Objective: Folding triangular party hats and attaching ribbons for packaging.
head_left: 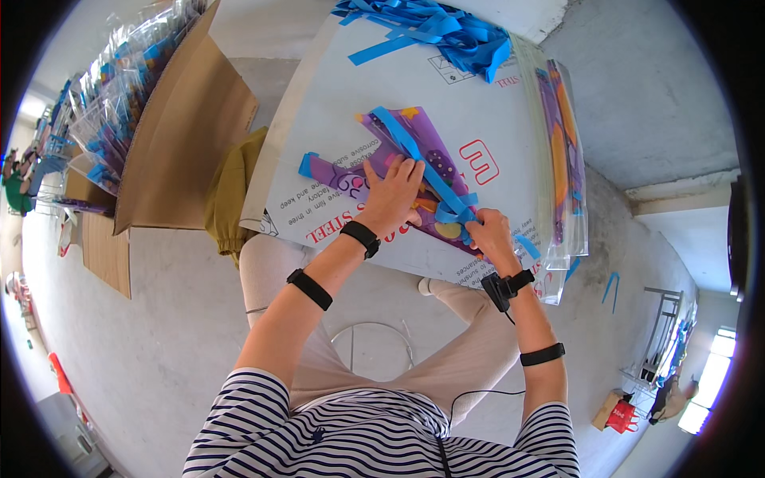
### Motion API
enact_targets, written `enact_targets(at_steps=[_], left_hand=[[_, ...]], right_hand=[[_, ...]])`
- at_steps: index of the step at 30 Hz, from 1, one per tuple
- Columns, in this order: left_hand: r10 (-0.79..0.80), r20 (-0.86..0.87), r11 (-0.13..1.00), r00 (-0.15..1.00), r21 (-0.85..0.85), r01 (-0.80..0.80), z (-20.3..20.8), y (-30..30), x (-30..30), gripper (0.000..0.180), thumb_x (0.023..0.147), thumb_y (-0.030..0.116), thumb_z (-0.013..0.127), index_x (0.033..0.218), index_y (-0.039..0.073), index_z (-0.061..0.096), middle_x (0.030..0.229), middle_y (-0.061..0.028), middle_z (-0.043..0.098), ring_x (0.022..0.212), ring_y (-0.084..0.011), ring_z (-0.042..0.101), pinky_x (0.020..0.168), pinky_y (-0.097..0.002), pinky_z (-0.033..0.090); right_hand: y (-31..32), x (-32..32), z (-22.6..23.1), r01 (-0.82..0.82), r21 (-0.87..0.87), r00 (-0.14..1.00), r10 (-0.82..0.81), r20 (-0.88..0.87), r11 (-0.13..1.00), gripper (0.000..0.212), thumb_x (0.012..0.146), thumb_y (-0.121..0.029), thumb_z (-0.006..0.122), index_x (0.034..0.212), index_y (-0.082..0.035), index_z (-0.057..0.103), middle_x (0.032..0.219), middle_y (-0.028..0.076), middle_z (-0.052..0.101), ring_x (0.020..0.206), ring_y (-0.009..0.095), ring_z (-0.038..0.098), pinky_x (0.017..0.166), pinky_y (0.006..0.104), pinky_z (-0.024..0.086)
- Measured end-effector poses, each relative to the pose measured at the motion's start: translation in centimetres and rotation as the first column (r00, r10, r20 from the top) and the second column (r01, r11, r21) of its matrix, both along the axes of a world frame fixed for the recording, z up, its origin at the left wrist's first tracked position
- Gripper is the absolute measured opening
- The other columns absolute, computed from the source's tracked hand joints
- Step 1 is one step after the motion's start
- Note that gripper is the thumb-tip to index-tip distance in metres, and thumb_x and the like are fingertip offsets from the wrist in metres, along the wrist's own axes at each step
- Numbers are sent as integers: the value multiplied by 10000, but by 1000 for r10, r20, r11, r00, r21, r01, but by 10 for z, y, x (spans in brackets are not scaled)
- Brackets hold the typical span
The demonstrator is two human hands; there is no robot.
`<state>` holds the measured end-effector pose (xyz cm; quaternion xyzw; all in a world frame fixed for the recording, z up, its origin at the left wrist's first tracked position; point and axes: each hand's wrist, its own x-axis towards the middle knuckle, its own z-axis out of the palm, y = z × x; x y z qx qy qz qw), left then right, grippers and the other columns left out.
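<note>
On the white-covered work surface before me lies a purple printed piece (434, 151) with yellow and orange shapes. A long blue ribbon (406, 137) crosses it slantwise and loops near its right end. My left hand (392, 193) lies on the middle of the piece, fingers stretched and pressing it down. At the ribbon's right end, my right hand (492, 236) is closed with its fingers pinched on the blue ribbon. Part of the printed piece is hidden under both hands.
A heap of blue ribbons (446, 36) lies at the far edge of the surface. Flat printed pieces in clear bags (564, 159) are stacked along the right edge. To the left stands an open cardboard box (187, 135) of bagged pieces, with olive cloth (231, 199) beside it.
</note>
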<state>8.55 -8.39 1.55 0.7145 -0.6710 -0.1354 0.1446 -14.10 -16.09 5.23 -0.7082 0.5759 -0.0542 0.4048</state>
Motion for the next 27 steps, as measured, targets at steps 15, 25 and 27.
enact_targets(at_steps=[15, 25, 27], left_hand=[[21, 32, 999, 999, 42, -22, 4, -1, 2, 1127, 564, 399, 962, 1511, 93, 434, 1503, -105, 388, 1446, -294, 400, 1046, -832, 277], [22, 16, 998, 1000, 51, -23, 7, -3, 1, 1175, 583, 378, 968, 1561, 135, 361, 1488, -115, 390, 1436, -307, 407, 1044, -831, 284], [28, 5, 998, 1000, 49, -28, 7, -2, 2, 1183, 586, 370, 968, 1566, 138, 349, 1490, -116, 389, 1435, -308, 408, 1045, -831, 278]], right_hand=[[-1, 0, -4, -19, -20, 1000, 18, -26, 1000, 220, 838, -150, 614, 868, 39, 722, 643, 181, 680, 551, 267, 704, 591, 411, 563], [-5, -6, -10, 5, 73, 998, -9, 60, 997, 190, 832, -137, 643, 807, 46, 688, 645, 139, 670, 534, 213, 662, 525, 350, 524], [-6, -7, -5, 17, 142, 993, -34, 112, 990, 181, 835, -135, 658, 785, 38, 675, 644, 114, 661, 523, 183, 633, 491, 325, 494]])
